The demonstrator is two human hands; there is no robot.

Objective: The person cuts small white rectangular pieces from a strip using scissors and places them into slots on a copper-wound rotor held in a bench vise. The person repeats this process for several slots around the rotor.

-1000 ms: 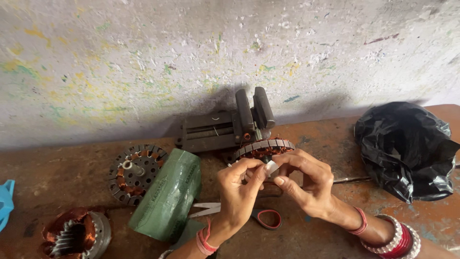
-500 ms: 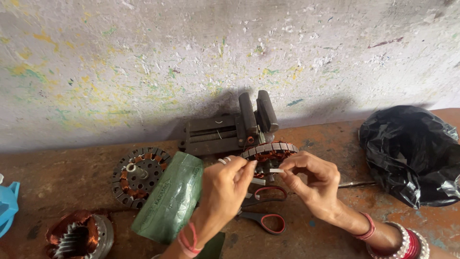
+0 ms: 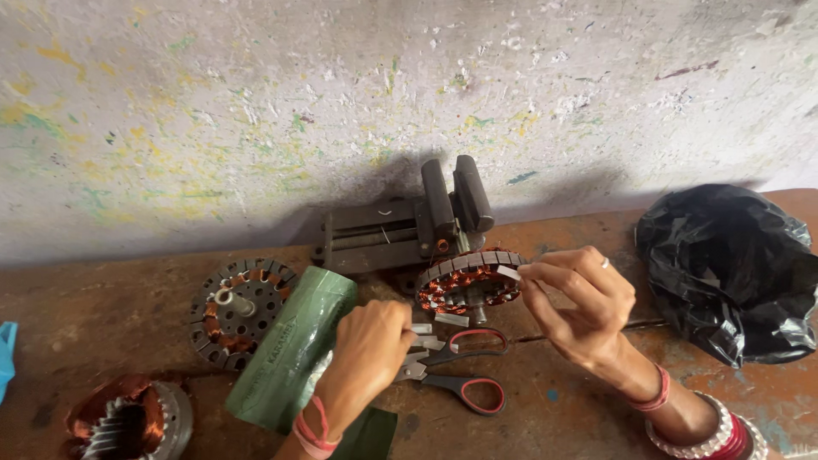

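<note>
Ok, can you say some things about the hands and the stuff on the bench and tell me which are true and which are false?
1. The right hand pinches a small white strip at the copper-wound ring. True.
2. The scissors have blue handles. False: they are red and black.
3. The left hand is beside the green roll. True.
4. The black bag lies at the left end of the bench. False: it is at the right.

Soft, even daylight, fairly bright, with no glare. A broad dim shadow lies on the wall (image 3: 341, 102) behind the vise (image 3: 409, 230), so light perhaps comes from the front. Focus is sharp; edges bow slightly.
</note>
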